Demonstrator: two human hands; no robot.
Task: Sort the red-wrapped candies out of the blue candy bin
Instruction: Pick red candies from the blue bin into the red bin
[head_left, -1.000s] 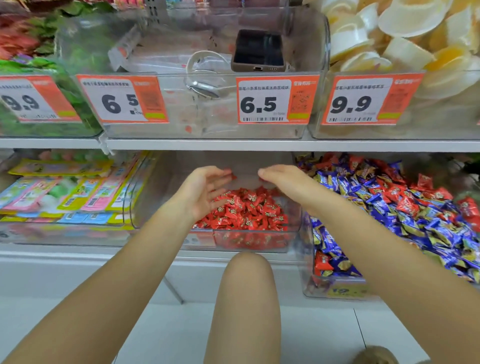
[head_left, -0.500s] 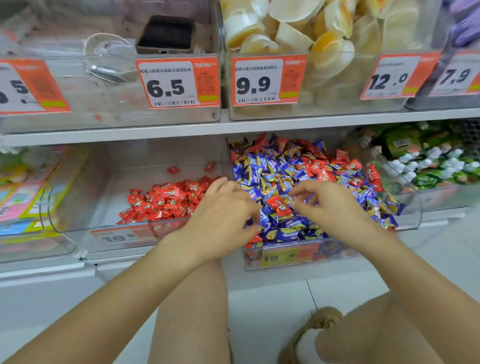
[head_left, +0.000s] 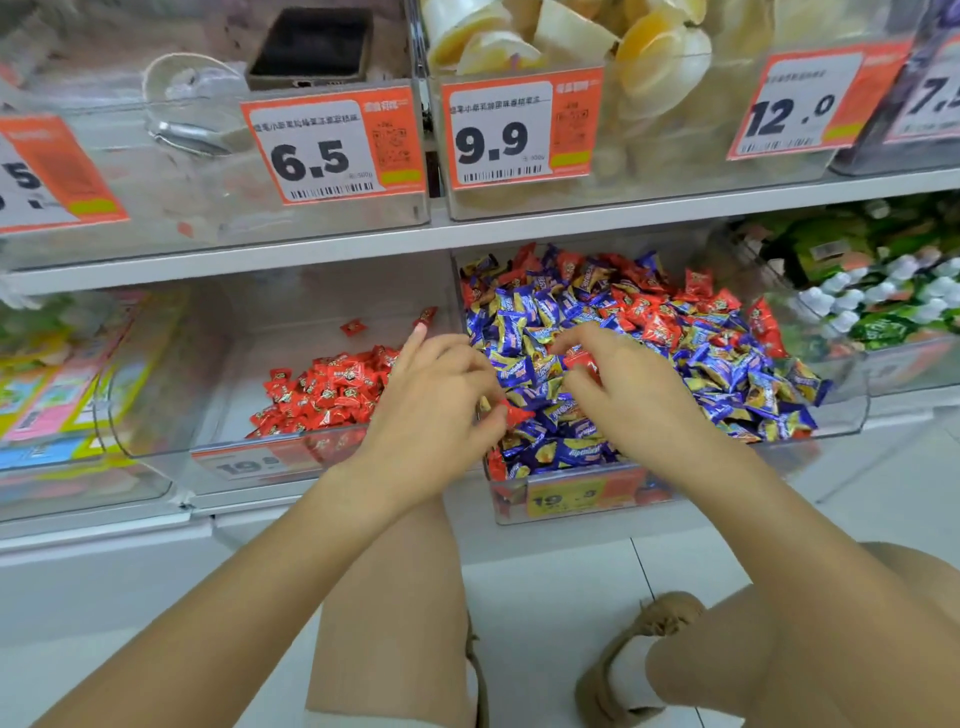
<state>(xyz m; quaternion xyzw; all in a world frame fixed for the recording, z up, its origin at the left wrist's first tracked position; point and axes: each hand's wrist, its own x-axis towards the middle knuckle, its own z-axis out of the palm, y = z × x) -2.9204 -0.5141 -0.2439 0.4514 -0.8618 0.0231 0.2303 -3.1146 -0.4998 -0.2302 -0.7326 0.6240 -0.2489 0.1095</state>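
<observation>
Two hands: both in the blue candy bin (head_left: 841, 415).
Left hand (head_left: 436, 395): pinching a red candy (head_left: 514, 414).
Right hand (head_left: 623, 384): pinching another red candy (head_left: 584, 359).
Next: likely carry both into the red pile (head_left: 327, 389).

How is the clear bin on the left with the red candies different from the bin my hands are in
The left bin holds only red candies; the right bin holds blue candies mixed with red ones. The left bin is sparsely filled, with much bare floor showing; the right bin is heaped across its width. The left hand and right hand each pinch a red candy over the right bin. Both are clear bins on the same shelf.
</observation>
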